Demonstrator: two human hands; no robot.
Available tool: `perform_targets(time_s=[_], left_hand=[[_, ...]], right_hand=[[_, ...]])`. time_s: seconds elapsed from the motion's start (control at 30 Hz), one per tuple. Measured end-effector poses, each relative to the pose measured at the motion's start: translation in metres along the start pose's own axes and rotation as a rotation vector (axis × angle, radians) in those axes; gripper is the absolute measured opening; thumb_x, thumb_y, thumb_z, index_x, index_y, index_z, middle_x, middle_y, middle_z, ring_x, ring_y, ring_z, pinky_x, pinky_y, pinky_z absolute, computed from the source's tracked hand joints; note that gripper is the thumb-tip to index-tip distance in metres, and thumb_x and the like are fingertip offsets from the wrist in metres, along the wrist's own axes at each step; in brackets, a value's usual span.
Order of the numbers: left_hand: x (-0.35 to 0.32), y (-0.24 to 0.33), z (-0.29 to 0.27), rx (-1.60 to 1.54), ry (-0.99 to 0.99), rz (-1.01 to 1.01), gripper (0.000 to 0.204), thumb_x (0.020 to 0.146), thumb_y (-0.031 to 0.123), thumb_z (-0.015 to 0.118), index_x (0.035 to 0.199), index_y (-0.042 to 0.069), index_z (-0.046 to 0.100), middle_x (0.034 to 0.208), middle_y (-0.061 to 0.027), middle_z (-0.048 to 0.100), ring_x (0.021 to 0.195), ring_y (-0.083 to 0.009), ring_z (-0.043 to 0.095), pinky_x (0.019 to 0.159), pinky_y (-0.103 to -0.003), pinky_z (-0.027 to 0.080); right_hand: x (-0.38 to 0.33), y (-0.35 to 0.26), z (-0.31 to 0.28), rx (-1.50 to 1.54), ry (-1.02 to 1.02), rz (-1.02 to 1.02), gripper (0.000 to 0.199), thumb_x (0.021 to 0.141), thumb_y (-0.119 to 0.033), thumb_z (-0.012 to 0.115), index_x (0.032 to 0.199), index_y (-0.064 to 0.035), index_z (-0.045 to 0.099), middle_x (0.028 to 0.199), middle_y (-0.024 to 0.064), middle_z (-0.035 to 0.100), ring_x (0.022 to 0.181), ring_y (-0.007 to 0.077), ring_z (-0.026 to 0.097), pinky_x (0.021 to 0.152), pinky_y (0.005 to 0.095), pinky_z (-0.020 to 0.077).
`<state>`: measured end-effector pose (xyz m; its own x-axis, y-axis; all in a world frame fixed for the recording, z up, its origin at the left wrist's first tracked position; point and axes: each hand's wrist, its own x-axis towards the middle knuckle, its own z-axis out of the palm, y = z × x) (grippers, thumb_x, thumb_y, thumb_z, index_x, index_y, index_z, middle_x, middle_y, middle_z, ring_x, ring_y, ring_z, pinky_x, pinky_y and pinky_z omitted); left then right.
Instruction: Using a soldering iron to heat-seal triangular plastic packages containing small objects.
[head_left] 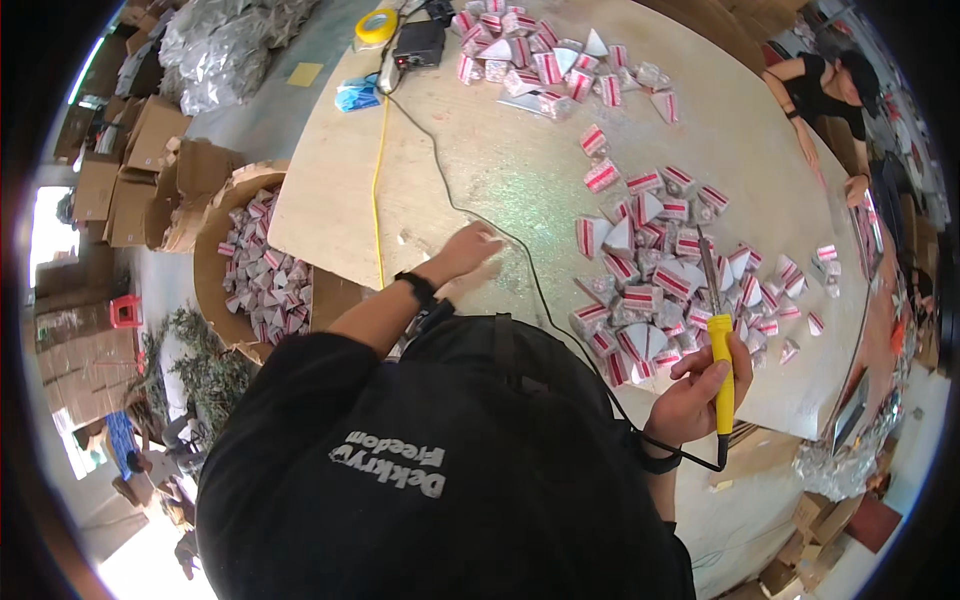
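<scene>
My right hand grips the yellow handle of a corded soldering iron, its metal tip pointing away from me over a heap of small wedge-shaped packets. These are white with red stripes and look wrapped in clear plastic. My left hand is over the bare tabletop near the left edge, beside the iron's black cord. Motion smears its fingers, and I cannot make out whether it holds anything. A pale blurred shape shows just below that hand.
More packets lie at the table's far end, near a black box, yellow tape and a blue mask. A large carton of packets stands left of the table. Another person works at far right.
</scene>
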<state>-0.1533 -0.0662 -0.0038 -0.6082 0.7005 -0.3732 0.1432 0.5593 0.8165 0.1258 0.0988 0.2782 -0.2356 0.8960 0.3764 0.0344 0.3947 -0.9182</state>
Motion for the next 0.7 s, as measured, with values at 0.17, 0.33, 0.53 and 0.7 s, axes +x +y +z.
perform_targets(time_s=[0.17,0.33,0.53,0.7], left_hand=[[0.067,0.088,0.080,0.208,-0.138,0.173,0.067,0.077,0.049,0.072,0.118,-0.001,0.055,0.107,-0.0251,0.061,0.098,-0.0368,0.061,0.086,-0.042,0.050],[0.102,0.150,0.140,0.451,-0.187,-0.095,0.095,0.067,0.063,0.072,0.131,-0.002,0.045,0.126,-0.0360,0.044,0.113,-0.0466,0.052,0.094,-0.047,0.046],[0.124,0.176,0.189,0.432,-0.053,-0.472,0.099,0.063,0.074,0.070,0.133,0.007,0.050,0.131,-0.0304,0.045,0.126,-0.0448,0.041,0.094,-0.056,0.042],[0.130,0.163,0.183,0.553,-0.250,-0.184,0.081,0.069,0.064,0.071,0.125,0.007,0.060,0.123,-0.0266,0.055,0.126,-0.0425,0.040,0.093,-0.057,0.043]], right_hand=[[-0.004,0.000,-0.032,-0.109,0.148,0.093,0.030,0.101,-0.018,0.042,0.121,-0.0009,0.055,0.076,0.0057,0.055,0.055,0.0078,0.045,0.048,0.0191,0.0327],[-0.018,-0.001,-0.060,-0.233,0.297,0.165,0.028,0.100,-0.019,0.043,0.119,-0.0024,0.056,0.074,0.0037,0.053,0.055,0.0077,0.045,0.049,0.0202,0.0329],[-0.039,0.006,-0.077,-0.260,0.236,0.293,0.028,0.097,-0.013,0.045,0.119,0.0019,0.053,0.088,0.0117,0.056,0.058,0.0133,0.049,0.053,0.0238,0.0410],[-0.041,0.009,-0.072,-0.234,0.167,0.217,0.025,0.097,-0.012,0.047,0.117,0.0014,0.054,0.102,0.0134,0.056,0.061,0.0138,0.051,0.054,0.0235,0.0428]])
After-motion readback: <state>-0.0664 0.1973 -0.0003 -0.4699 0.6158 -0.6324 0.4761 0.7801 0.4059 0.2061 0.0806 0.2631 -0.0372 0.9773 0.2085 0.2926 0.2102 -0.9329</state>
